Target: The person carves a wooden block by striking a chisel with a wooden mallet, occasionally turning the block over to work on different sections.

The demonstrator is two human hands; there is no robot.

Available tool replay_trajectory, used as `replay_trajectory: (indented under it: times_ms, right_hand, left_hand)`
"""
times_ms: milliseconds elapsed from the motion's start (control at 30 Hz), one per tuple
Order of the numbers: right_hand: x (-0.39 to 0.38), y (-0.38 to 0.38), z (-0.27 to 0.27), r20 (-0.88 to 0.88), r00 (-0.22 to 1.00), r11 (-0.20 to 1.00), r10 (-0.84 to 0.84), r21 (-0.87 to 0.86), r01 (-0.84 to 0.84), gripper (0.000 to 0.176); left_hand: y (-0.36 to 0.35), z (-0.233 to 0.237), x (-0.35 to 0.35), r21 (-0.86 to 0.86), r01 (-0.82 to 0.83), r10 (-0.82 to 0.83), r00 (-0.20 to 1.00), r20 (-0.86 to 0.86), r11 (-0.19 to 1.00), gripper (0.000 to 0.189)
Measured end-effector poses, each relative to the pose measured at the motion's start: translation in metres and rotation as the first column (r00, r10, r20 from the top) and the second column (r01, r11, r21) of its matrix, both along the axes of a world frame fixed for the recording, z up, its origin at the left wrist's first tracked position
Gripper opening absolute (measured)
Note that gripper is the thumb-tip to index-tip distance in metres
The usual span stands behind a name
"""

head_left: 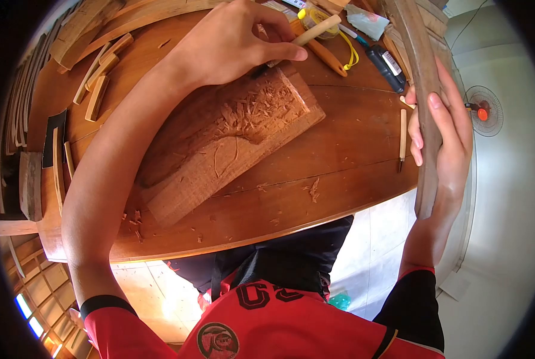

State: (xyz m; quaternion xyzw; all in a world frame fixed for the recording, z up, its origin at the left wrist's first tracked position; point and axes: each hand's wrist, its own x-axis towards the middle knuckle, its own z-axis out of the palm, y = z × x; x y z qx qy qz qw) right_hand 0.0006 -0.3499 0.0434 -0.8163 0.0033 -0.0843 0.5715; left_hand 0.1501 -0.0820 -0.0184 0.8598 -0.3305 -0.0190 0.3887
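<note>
A partly carved wooden block [219, 161] lies slantwise on the wooden table [351, 143], with curled shavings [249, 113] in its hollow. Over the block's far edge, my left hand [237, 42] is closed around a chisel with a light wooden handle [318, 30]; the chisel's tip is hidden. At the right, my right hand [450, 125] wraps round a long, dark wooden bar [426, 107], which stands nearly upright in view, apart from the block.
A slim carving tool [402, 140] lies near the right table edge. Behind it are a black marker-like bottle [387, 67], an orange handle [327, 57] and a yellow cord [352, 54]. Wood strips [97, 97] lie at the left. A fan [483, 112] stands beyond.
</note>
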Motion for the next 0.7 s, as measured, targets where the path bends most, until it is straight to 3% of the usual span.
replay_trajectory:
  times_ms: [167, 233, 333, 467, 567, 600, 700]
  right_hand:
    - [0.002, 0.004, -0.015, -0.167, 0.972, 0.983, 0.163, -0.057, -0.175, 0.053]
    - [0.002, 0.002, -0.018, -0.134, 0.979, 0.988, 0.150, 0.002, -0.152, 0.052]
    - [0.008, 0.004, -0.010, -0.040, 0.999, 1.000, -0.006, 0.016, 0.007, 0.051]
    - [0.006, 0.001, -0.023, -0.176, 0.973, 0.982, 0.149, -0.087, -0.167, 0.051]
    - [0.005, -0.003, -0.014, -0.056, 0.998, 0.994, -0.030, 0.101, 0.035, 0.052]
    - [0.010, -0.005, -0.012, -0.004, 0.999, 0.996, -0.042, 0.078, 0.042, 0.054]
    - [0.007, -0.010, -0.024, -0.213, 0.971, 0.994, 0.109, 0.025, -0.106, 0.054]
  left_hand:
    - [0.000, 0.002, 0.000, 0.005, -0.008, 0.008, 1.000, -0.029, 1.000, 0.038]
    - [0.001, -0.001, 0.002, -0.019, 0.000, -0.001, 1.000, -0.023, 1.000, 0.039]
    - [0.002, -0.004, 0.003, -0.050, 0.008, -0.009, 1.000, -0.023, 0.999, 0.039]
    - [-0.001, 0.000, 0.002, -0.008, 0.027, -0.027, 0.999, -0.020, 1.000, 0.038]
    - [0.001, 0.003, 0.001, 0.032, 0.005, -0.003, 0.999, -0.054, 0.999, 0.037]
    - [0.001, 0.005, 0.001, 0.043, 0.001, 0.002, 0.998, -0.068, 0.999, 0.037]
    - [0.001, 0.009, 0.001, 0.091, 0.000, 0.008, 0.996, -0.088, 0.996, 0.036]
